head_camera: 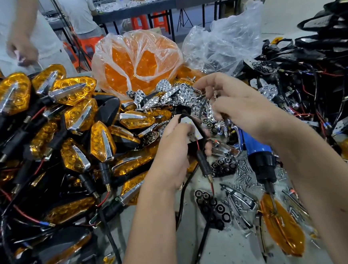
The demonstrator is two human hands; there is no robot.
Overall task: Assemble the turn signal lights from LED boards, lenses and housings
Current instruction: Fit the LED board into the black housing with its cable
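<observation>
Above the parts pile, left hand (177, 144) grips a wired housing (193, 146) with LED board; right hand (235, 108), fingers curled, apparently pinches its wire, so seating the board likely precedes fitting a lens.

A small assembly workshop is showing itself here: finished amber turn signal lights (43, 125) are piling up on the left of the worktable (230, 250), a clear plastic bag of orange lenses (136, 62) is sitting at the back beside chrome reflector inserts (178, 94), loose screws (245, 176) are lying round a blue electric screwdriver (258, 152), and another long bench (179, 0) with orange stools (150, 22) is standing behind
</observation>
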